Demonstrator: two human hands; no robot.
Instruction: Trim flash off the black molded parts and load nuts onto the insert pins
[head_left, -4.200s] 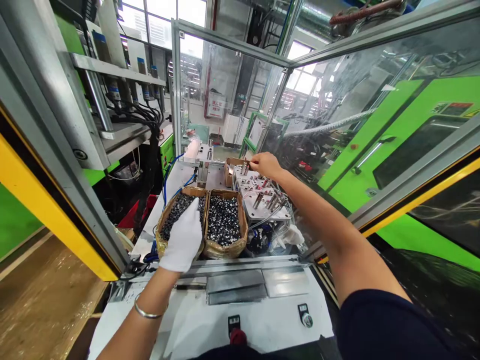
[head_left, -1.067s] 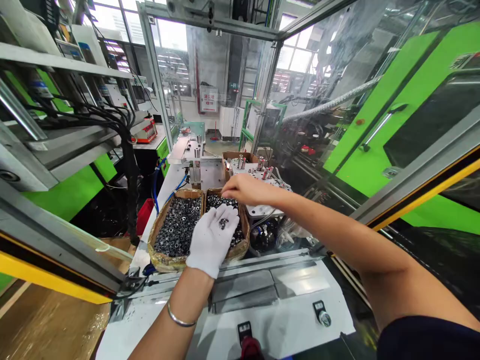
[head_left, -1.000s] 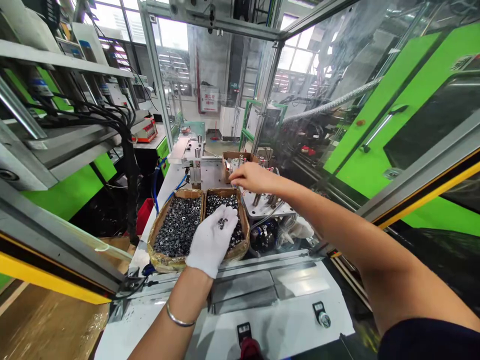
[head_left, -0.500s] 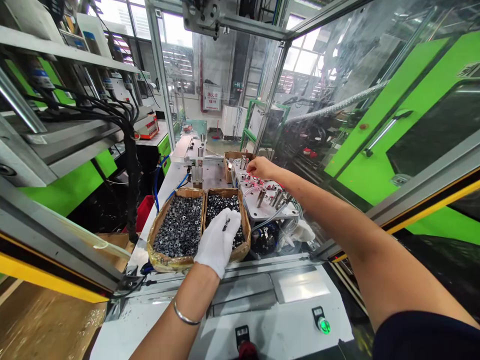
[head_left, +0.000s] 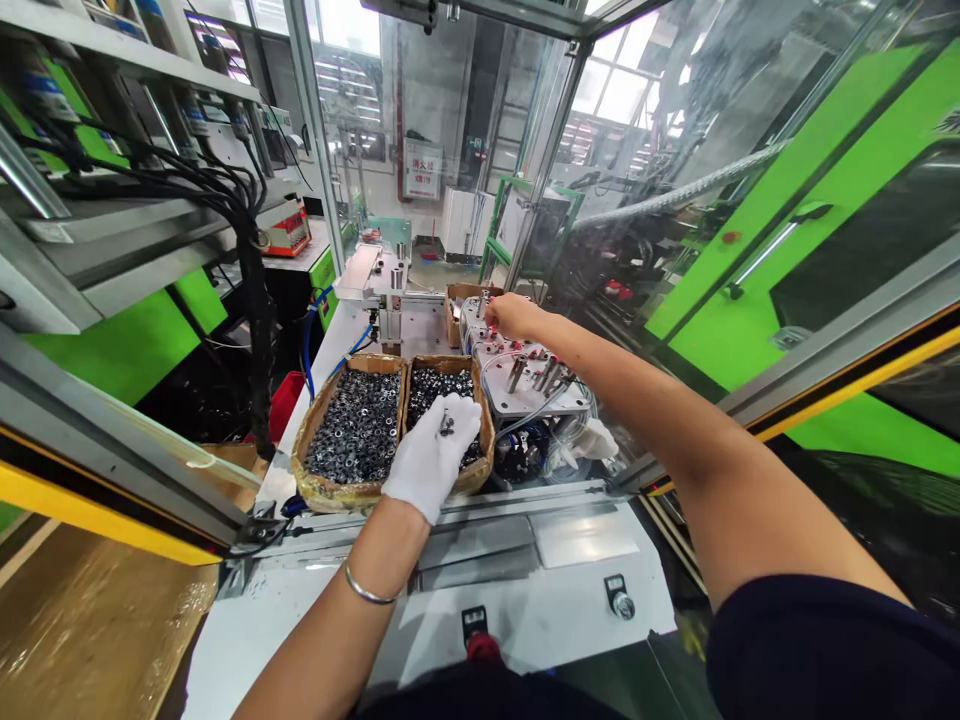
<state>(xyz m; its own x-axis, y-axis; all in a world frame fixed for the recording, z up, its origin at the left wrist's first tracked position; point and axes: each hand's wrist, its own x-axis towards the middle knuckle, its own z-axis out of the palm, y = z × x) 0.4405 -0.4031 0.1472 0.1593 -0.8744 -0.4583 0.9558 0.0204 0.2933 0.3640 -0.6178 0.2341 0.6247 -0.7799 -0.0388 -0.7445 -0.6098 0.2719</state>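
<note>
My left hand (head_left: 424, 466), in a white glove, is held palm up over the right-hand parts box. Its fingers are cupped around a few small dark metal pieces (head_left: 447, 424). Bare and reaching forward, my right hand (head_left: 514, 316) is at the far end of a metal fixture plate (head_left: 517, 403), beside an upright metal post. Its fingertips are pinched together, and whatever they hold is too small to make out. Small dark ring-like parts (head_left: 352, 425) fill the left box (head_left: 313, 492); similar parts (head_left: 433, 385) lie in the right box (head_left: 487, 440).
Metal posts (head_left: 516, 374) and thin tubes stand around the fixture. Another white glove (head_left: 596, 440) lies to its right. A small carton (head_left: 452, 325) sits behind. Frame posts (head_left: 544, 170) and clear panels enclose the bench; a round push button (head_left: 622, 604) is on the front panel.
The view has tilted down slightly. My left palm has opened a little, showing more pieces. My right hand has shifted slightly toward the fixture's far end. The push button's green light has gone off.
</note>
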